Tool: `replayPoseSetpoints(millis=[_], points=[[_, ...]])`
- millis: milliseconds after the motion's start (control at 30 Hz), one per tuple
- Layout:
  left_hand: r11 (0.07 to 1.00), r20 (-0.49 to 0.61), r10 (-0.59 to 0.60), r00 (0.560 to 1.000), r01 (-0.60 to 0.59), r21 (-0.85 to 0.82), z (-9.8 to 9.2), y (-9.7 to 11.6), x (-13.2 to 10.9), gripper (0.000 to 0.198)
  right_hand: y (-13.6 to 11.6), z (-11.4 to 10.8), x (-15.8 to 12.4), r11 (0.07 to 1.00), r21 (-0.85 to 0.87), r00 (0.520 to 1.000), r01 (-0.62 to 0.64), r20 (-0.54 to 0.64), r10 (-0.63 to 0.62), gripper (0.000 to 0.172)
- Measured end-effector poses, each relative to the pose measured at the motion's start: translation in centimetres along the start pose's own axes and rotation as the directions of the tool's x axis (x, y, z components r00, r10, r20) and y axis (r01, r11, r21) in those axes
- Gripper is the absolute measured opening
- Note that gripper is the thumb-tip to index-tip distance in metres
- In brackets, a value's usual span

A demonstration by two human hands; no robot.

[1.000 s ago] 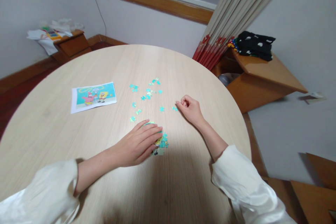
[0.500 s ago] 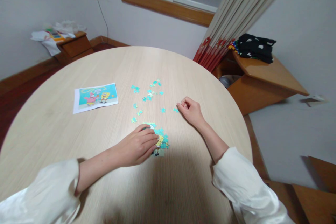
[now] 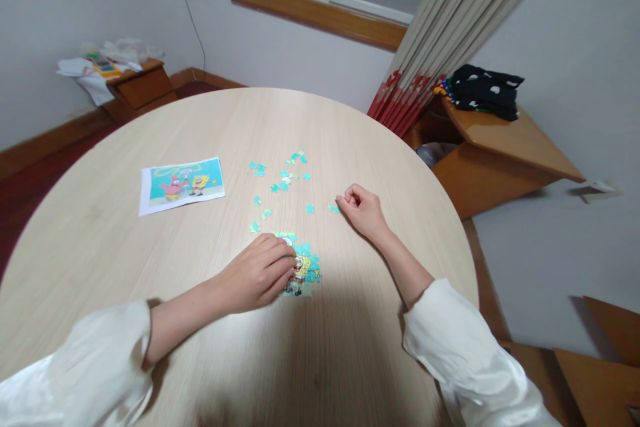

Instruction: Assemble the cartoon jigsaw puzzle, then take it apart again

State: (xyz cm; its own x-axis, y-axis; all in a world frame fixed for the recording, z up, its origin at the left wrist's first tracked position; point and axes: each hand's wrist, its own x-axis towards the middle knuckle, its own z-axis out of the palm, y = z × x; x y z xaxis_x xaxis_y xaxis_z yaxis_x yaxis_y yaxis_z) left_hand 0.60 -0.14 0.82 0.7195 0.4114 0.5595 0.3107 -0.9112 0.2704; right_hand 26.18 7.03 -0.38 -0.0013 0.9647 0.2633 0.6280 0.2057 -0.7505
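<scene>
A partly joined jigsaw puzzle (image 3: 302, 269) lies on the table in front of me, showing a yellow cartoon figure on turquoise. Across its left part rests my left hand (image 3: 265, 271), fingers bent and held together. Its fingertips and whatever is under them are hidden. My right hand (image 3: 364, 212) is curled closed on the table further right, with nothing visible in it. Just left of its thumb lie small turquoise puzzle pieces (image 3: 334, 209). Another loose puzzle piece (image 3: 311, 209) is a little further left.
Several loose pieces (image 3: 284, 185) are scattered beyond the puzzle. A printed reference picture (image 3: 184, 184) lies on the left of the round wooden table (image 3: 210, 127). Behind stand a small cabinet with papers (image 3: 143, 88) and a wooden cabinet with black cloth (image 3: 515, 147), near a curtain (image 3: 440, 20).
My left hand has drawn slightly left, with its fingers more bent, uncovering more of the yellow figure. My right hand has stayed in place.
</scene>
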Motion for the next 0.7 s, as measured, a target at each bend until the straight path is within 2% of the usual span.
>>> replayPoseSetpoints(millis=[200, 367, 433, 500, 567, 633, 700], points=[[0.998, 0.012, -0.036, 0.999, 0.036, 0.054, 0.2, 0.1, -0.1, 0.023, 0.1, 0.1, 0.1, 1.0, -0.006, 1.0, -0.002, -0.001, 0.002, 0.023], [0.984, -0.061, -0.105, 0.993, 0.113, 0.135, -0.4, -0.8, -0.2, 0.023, 0.3, 0.1, 0.1, 0.999, 0.041, 1.0, -0.005, -0.007, 0.006, 0.023], [0.97, -0.095, -0.171, 0.981, 0.185, 0.16, -1.0, -2.4, 0.4, 0.021, 0.3, 0.2, 0.6, 0.999, 0.048, 1.0, 0.006, 0.015, -0.007, 0.019], [0.946, -0.113, -0.271, 0.956, 0.286, 0.154, -1.5, -4.9, 1.7, 0.022, 0.1, 0.5, 1.9, 0.998, 0.028, 0.997, 0.057, 0.05, -0.059, 0.015], [0.916, -0.074, -0.38, 0.922, 0.386, 0.106, -1.7, -7.9, 3.6, 0.021, -0.4, 1.3, 3.9, 0.988, -0.024, 0.985, 0.155, 0.076, -0.153, 0.012], [0.863, 0.006, -0.501, 0.865, 0.499, 0.072, -1.6, -10.6, 5.6, 0.019, -1.2, 2.4, 6.2, 0.97, -0.084, 0.97, 0.226, 0.109, -0.217, 0.01], [0.793, 0.066, -0.609, 0.79, 0.604, 0.08, -1.2, -12.6, 7.3, 0.018, -2.0, 3.8, 8.5, 0.955, -0.144, 0.958, 0.259, 0.167, -0.235, 0.012]])
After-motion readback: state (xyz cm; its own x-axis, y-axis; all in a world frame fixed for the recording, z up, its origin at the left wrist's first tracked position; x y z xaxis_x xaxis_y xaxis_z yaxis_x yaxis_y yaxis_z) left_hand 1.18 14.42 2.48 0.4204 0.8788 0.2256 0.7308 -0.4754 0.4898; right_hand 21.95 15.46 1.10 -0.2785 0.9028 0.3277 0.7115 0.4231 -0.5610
